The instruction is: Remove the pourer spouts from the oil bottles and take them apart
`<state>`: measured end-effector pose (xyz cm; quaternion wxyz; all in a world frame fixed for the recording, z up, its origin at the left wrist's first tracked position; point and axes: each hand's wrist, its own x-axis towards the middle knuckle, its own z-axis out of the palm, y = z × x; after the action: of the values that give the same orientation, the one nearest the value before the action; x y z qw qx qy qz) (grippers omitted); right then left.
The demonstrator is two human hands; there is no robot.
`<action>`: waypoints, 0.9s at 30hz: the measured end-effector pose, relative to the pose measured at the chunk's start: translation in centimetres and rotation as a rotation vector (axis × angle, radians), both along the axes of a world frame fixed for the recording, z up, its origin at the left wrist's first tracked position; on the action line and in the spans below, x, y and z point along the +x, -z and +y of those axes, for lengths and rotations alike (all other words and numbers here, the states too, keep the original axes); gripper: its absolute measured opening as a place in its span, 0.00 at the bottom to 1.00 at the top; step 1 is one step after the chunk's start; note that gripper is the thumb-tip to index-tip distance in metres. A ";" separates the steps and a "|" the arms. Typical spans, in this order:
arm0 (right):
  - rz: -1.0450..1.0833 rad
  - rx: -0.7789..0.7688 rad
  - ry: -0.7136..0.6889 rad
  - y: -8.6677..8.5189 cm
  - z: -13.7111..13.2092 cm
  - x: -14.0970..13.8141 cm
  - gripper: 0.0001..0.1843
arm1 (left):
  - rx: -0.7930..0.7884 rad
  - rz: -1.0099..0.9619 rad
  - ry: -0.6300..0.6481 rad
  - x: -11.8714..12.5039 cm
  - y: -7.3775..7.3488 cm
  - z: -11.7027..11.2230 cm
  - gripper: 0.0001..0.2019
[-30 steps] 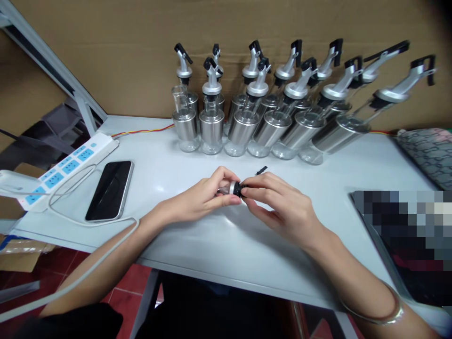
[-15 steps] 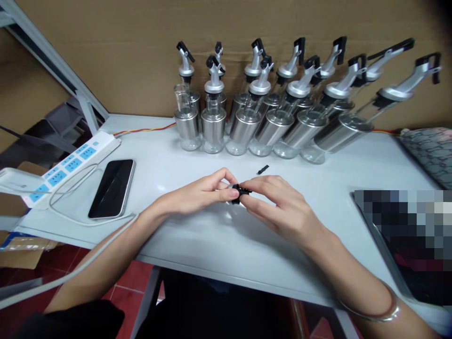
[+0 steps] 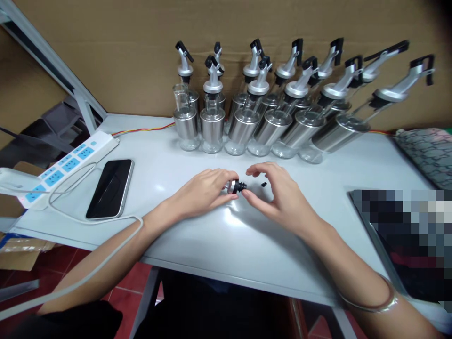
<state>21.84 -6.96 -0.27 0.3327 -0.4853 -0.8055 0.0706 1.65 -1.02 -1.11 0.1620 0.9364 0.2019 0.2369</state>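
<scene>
My left hand (image 3: 208, 190) is closed around a silver pour spout (image 3: 233, 186), low over the table. Its black ribbed stopper end points to the right, toward my other hand. My right hand (image 3: 277, 195) is open, thumb and fingers curved apart beside that stopper, with nothing visible between them. A small black piece (image 3: 264, 184) shows behind my right hand's gap; part of it is hidden by the hand. Beyond the hands stands the front row of glass and steel oil bottles (image 3: 243, 129), most topped with silver and black spouts. The leftmost front bottle (image 3: 185, 125) has a bare glass neck.
To the left lie a black phone (image 3: 110, 189), a white power strip (image 3: 65, 165) and a white cable (image 3: 102, 222) crossing my left forearm. A dark, pixelated device (image 3: 406, 245) is at the right. Cardboard (image 3: 141, 56) rises behind the bottles.
My right hand has come off the spout's stopper and opened, moving slightly up. My left hand has turned palm-down, still gripping the spout, which now shows more plainly.
</scene>
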 end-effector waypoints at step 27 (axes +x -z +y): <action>-0.198 0.247 0.067 -0.4 -0.2 0.0 0.07 | -0.139 0.023 -0.006 -0.1 -0.2 -0.1 0.17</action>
<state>21.86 -7.15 0.12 0.3108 -0.4720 -0.8203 -0.0882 1.59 -1.13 -0.87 0.2238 0.9249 0.2226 0.2120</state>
